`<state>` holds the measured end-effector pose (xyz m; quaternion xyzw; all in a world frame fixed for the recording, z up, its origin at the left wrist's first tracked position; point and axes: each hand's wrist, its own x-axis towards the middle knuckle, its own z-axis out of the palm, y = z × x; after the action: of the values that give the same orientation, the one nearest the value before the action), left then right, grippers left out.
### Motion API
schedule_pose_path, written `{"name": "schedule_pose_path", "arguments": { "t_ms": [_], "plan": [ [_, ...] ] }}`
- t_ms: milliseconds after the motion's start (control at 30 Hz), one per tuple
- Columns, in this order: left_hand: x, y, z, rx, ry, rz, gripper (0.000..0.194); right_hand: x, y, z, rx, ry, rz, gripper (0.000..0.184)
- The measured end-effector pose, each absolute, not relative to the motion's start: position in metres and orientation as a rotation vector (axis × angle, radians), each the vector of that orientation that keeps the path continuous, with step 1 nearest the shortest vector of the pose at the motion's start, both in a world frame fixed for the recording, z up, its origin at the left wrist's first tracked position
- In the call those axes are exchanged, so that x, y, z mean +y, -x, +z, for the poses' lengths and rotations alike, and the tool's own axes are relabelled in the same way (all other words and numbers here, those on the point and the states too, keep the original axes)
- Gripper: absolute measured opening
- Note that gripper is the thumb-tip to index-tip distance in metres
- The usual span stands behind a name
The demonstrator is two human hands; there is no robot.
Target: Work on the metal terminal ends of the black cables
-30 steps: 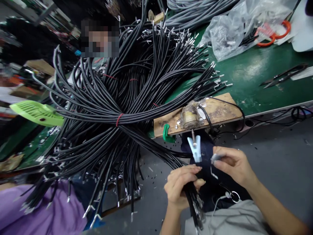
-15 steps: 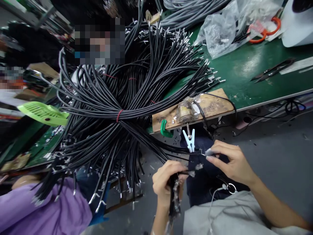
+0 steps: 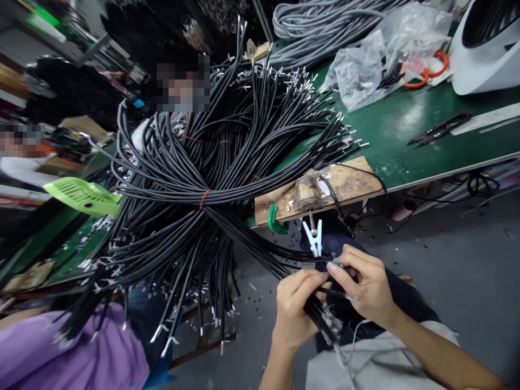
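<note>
My left hand (image 3: pixel 294 309) is closed around a small bunch of black cables (image 3: pixel 320 319) with stripped metal ends, held low over my lap. My right hand (image 3: pixel 363 284) pinches one cable end next to the left hand's fingertips, its fingers curled. Just above the hands a light blue clip (image 3: pixel 313 239) hangs from a worn soldering fixture (image 3: pixel 307 190) on a wooden board (image 3: pixel 353 181). A huge tied bundle of black cables (image 3: pixel 195 189) fans out to the left, bound by a red band (image 3: pixel 203 198).
The green bench (image 3: pixel 406 124) carries a clear plastic bag (image 3: pixel 365 59), orange-handled scissors (image 3: pixel 430 70), black snips (image 3: pixel 441 129), grey cable coils (image 3: pixel 320 19) and a white object (image 3: pixel 487 49). A green clamp (image 3: pixel 273 219) grips the board. Another person in purple (image 3: pixel 73 352) sits at lower left.
My right hand has moved down and left until it meets the left hand at the cable ends. The left hand has tilted its bunch of cables again.
</note>
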<state>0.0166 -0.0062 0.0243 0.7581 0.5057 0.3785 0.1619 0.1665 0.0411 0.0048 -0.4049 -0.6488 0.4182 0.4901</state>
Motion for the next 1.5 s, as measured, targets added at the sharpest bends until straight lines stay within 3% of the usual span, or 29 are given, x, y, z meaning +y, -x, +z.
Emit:
{"name": "schedule_pose_path", "arguments": {
  "t_ms": [100, 200, 300, 433, 500, 600, 767, 1000, 1133, 1200, 1300, 1500],
  "plan": [
    [-0.005, -0.021, 0.023, 1.476, -2.215, 1.017, 0.008, 0.048, -0.164, 0.005, -1.707, 1.046, 1.012, 0.038],
    [-0.005, -0.023, 0.019, 1.550, -2.188, 1.046, 0.009, 0.058, -0.169, 0.003, -1.727, 1.109, 1.144, 0.040],
    [-0.006, -0.025, 0.016, 1.620, -2.108, 1.209, 0.010, 0.067, -0.183, 0.003, -1.540, 1.193, 1.164, 0.035],
    [-0.004, -0.028, 0.016, 1.627, -2.062, 1.306, 0.014, 0.070, -0.191, 0.008, -1.678, 0.994, 1.383, 0.016],
    [-0.002, -0.029, 0.017, 1.621, -2.061, 1.287, 0.015, 0.064, -0.186, 0.008, -1.674, 0.941, 1.398, 0.017],
    [-0.001, -0.029, 0.017, 1.637, -2.036, 1.224, 0.013, 0.052, -0.171, 0.002, -1.366, 0.897, 1.427, 0.022],
    [-0.002, -0.030, 0.014, 1.675, -1.958, 1.267, 0.008, 0.039, -0.154, -0.012, -0.899, 0.774, 1.752, 0.023],
    [-0.003, -0.030, 0.013, 1.633, -1.992, 1.283, 0.018, 0.051, -0.162, -0.006, -1.212, 0.852, 1.506, 0.020],
    [-0.003, -0.032, 0.012, 1.660, -1.956, 1.341, 0.018, 0.048, -0.170, -0.003, -1.337, 1.088, 1.102, 0.005],
    [-0.002, -0.035, 0.012, 1.688, -1.914, 1.402, 0.016, 0.044, -0.174, -0.003, -1.317, 1.164, 0.971, 0.010],
    [0.000, -0.040, 0.011, 1.703, -1.895, 1.439, 0.014, 0.039, -0.177, 0.000, -1.357, 1.170, 1.023, 0.022],
    [0.001, -0.041, 0.008, 1.730, -1.895, 1.369, 0.015, 0.037, -0.172, 0.006, -1.396, 1.261, 0.981, 0.015]
  ]
}}
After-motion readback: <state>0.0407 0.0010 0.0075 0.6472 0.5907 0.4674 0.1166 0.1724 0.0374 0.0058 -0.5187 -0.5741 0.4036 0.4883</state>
